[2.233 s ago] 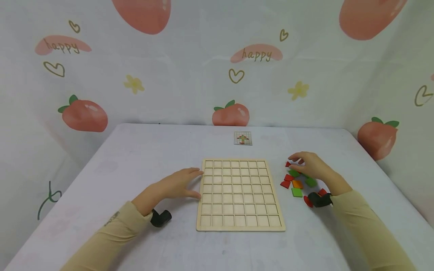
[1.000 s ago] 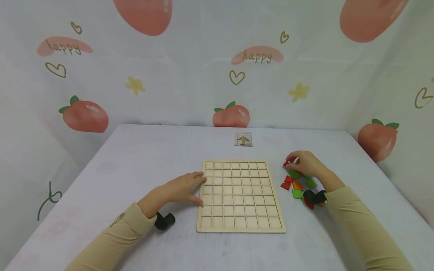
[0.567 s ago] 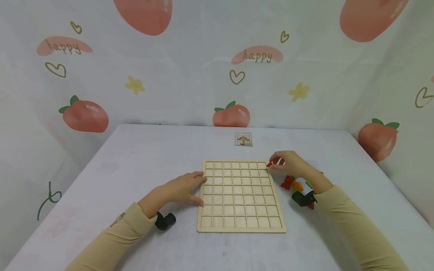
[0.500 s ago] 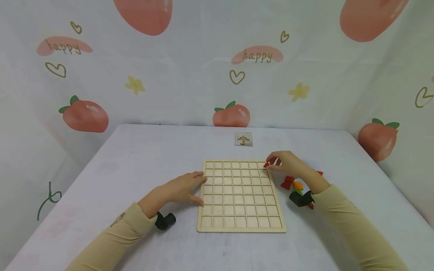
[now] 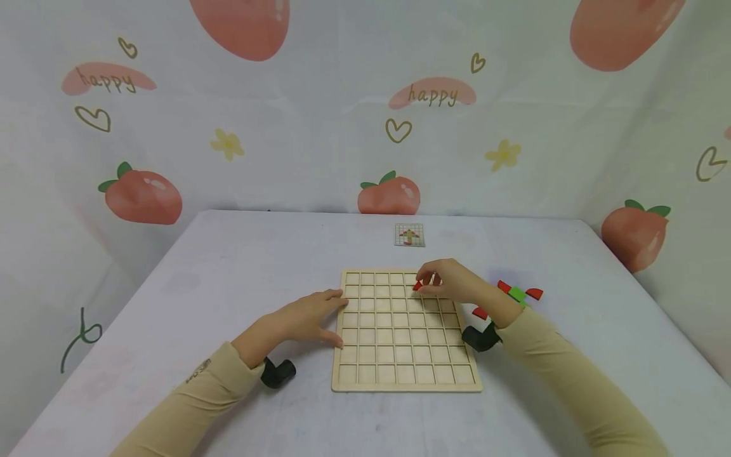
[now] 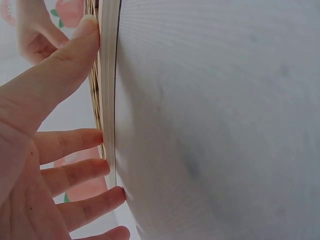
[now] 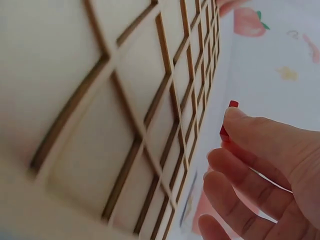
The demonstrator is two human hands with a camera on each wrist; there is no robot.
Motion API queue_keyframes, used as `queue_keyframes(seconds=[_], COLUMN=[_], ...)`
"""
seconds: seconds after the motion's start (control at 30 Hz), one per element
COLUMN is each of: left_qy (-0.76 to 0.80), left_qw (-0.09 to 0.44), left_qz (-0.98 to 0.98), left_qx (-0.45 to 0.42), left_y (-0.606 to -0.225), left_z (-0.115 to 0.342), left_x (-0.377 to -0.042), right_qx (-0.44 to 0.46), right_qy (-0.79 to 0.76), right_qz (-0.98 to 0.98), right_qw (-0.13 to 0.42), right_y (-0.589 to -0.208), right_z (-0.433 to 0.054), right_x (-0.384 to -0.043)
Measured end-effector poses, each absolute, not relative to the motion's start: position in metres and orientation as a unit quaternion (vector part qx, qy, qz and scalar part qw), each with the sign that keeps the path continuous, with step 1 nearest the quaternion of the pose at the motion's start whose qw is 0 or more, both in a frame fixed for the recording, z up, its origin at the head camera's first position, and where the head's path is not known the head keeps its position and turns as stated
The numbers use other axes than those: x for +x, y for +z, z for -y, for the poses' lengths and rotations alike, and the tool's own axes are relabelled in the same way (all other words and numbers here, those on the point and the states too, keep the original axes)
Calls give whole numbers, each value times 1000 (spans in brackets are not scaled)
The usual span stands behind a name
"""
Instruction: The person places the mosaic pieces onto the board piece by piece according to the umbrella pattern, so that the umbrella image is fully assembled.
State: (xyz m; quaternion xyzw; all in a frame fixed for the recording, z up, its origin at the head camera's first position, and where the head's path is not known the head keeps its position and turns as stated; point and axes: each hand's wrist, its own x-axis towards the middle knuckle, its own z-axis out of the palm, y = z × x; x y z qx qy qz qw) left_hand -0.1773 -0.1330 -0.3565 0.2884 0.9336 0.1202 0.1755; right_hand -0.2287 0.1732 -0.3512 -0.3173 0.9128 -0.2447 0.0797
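Between thumb and fingers, my right hand (image 5: 451, 280) pinches a small red tile (image 5: 417, 286) above the far part of a wooden grid board (image 5: 394, 388). In the right wrist view the red tile (image 7: 225, 131) shows its thin edge, apart from the board's ridges (image 7: 142, 137). My left hand (image 5: 302, 317) rests at the board's left edge with its fingers spread. The left wrist view shows the thumb and fingertips of the left hand (image 6: 55, 135) touching the board's rim (image 6: 107, 90). The squares of the board that show hold no tiles.
Right of the board lie loose tiles: a green tile (image 5: 517, 293), a red piece (image 5: 535, 294) and others partly hidden by the right arm. A small card (image 5: 409, 235) with a coloured pattern on a grid lies behind the board. Patterned cloth (image 5: 320, 114) hangs behind the table.
My right hand has picked the red tile from the pile and carried it left over the board. The left hand shifted slightly onto the board's edge, then stayed still.
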Motion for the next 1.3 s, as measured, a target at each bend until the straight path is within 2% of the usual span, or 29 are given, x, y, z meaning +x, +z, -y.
queue_keyframes(seconds=[0.43,1.3], left_qy=[121,128], left_qw=[174,179], left_qz=[-934,-931], left_qx=[288,290], left_y=[-358,-358], left_z=[134,135], left_x=[-178,-177], right_qx=[-347,-332], right_qy=[-204,-207], right_qz=[-912,-916], right_qw=[77,84], right_y=[-357,-361], right_z=[-137,-134], right_x=[-236,-235])
